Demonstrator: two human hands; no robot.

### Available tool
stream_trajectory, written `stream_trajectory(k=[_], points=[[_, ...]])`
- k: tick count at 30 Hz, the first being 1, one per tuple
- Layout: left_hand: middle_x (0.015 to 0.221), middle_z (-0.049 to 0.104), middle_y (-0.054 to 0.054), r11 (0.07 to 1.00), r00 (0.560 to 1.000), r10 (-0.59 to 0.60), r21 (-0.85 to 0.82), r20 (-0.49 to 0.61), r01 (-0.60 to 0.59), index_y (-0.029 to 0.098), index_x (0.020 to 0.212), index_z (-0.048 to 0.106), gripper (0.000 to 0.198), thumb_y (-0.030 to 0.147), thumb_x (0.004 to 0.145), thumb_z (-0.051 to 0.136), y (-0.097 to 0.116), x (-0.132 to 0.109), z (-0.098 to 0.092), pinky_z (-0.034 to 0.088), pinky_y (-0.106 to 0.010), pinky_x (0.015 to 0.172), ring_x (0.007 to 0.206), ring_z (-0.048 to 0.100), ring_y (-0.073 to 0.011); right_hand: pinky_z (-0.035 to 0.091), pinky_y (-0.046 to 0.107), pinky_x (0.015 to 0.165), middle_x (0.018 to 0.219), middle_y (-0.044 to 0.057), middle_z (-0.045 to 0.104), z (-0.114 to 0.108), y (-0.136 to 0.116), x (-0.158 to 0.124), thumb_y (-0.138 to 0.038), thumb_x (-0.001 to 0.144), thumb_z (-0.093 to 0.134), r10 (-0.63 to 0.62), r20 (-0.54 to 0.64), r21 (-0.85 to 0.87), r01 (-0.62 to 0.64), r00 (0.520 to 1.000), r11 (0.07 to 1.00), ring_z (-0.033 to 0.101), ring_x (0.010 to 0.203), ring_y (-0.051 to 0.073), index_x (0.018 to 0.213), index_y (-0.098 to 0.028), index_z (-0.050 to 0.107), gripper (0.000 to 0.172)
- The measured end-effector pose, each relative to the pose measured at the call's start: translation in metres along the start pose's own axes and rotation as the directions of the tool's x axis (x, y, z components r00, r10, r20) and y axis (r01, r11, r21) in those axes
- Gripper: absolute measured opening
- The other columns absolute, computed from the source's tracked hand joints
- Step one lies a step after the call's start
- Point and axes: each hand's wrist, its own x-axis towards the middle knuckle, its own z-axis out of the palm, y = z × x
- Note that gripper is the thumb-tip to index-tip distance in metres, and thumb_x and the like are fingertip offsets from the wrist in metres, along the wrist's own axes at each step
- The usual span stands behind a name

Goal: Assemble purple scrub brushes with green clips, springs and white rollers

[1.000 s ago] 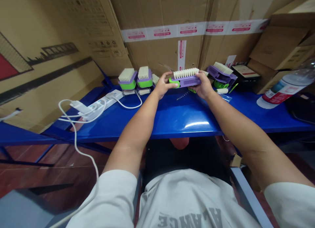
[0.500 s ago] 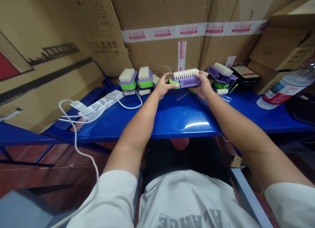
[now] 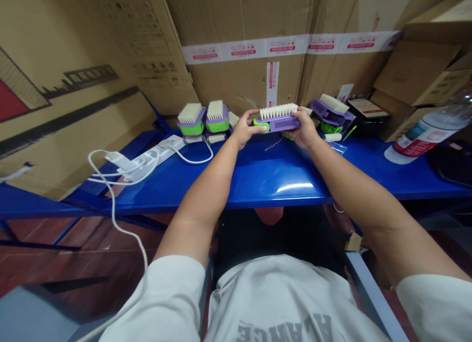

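Note:
Between both hands, above the blue table [image 3: 273,174], is a purple and green brush [image 3: 282,123] with its pale bristles facing up. My left hand [image 3: 246,129] grips the green end, thumb along the near side. Closed on the purple end is my right hand [image 3: 305,128], its thumb up by the bristles. Behind the right hand stands another purple brush unit [image 3: 334,113], with green parts and a white roller [image 3: 332,137] below it. Left of my left hand sit two more brushes, one nearer [image 3: 217,116] and one farther out [image 3: 191,119]. The undersides of the held brush are hidden.
A white power strip [image 3: 151,157] with looped cables lies on the left of the table. Large cardboard boxes [image 3: 243,17] rise along the back. To the right are a black box [image 3: 368,116] and a tilted plastic bottle [image 3: 424,135]. A dark spiral [image 3: 273,145] lies under the brush.

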Motion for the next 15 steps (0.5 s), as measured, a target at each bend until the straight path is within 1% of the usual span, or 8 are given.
stream_trajectory(k=[9, 15], points=[[0.132, 0.086, -0.008, 1.0, 1.0, -0.008, -0.005, 0.014, 0.009, 0.028, 0.141, 0.063, 0.094, 0.026, 0.053, 0.096, -0.0015, 0.0009, -0.0007, 0.064, -0.059, 0.122, 0.132, 0.082, -0.0371, 0.075, 0.055, 0.091, 0.108, 0.0, 0.076, 0.0023, 0.0015, 0.0013, -0.067, 0.069, 0.092, -0.002, -0.006, 0.033, 0.002, 1.0, 0.999, 0.078, 0.12, 0.036, 0.109, -0.036, 0.051, 0.065], [0.129, 0.085, -0.007, 1.0, 1.0, 0.007, 0.019, 0.026, -0.008, 0.028, 0.142, 0.062, 0.093, 0.028, 0.055, 0.096, -0.0036, 0.0018, -0.0009, 0.064, -0.059, 0.12, 0.131, 0.082, -0.0369, 0.075, 0.056, 0.091, 0.106, 0.001, 0.075, 0.004, 0.0009, -0.0003, -0.069, 0.07, 0.091, -0.018, 0.016, 0.012, 0.018, 1.0, 1.0, 0.077, 0.12, 0.036, 0.109, -0.036, 0.052, 0.064]])
